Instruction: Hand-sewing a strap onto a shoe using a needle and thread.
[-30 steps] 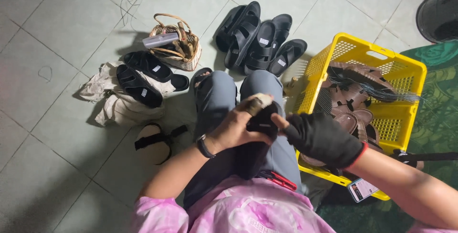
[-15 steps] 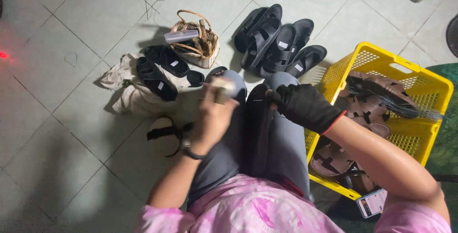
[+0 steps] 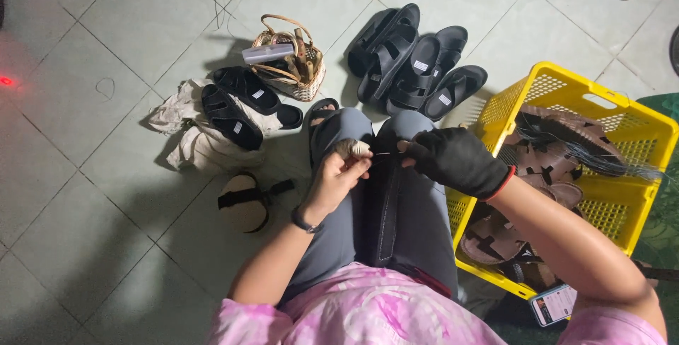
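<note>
Left hand [image 3: 338, 174] grip pinching thread at its taped thumb, black-gloved right hand [image 3: 453, 160] grip pinching the other end, black leather sandal strap [image 3: 385, 207] on lap just below both: keep thread taut, pull steady.

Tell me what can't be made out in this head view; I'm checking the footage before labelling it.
- Thin thread between the bare left hand and black-gloved right hand: too fine to trace.
- Dark leather strap piece on the lap: its top is hidden by both hands.
- Brown sandals in the yellow plastic crate: overlapping, count unclear.
- Small phone: partly hidden by the right arm.
- Dark objects at the top right edge: cut off.
</note>
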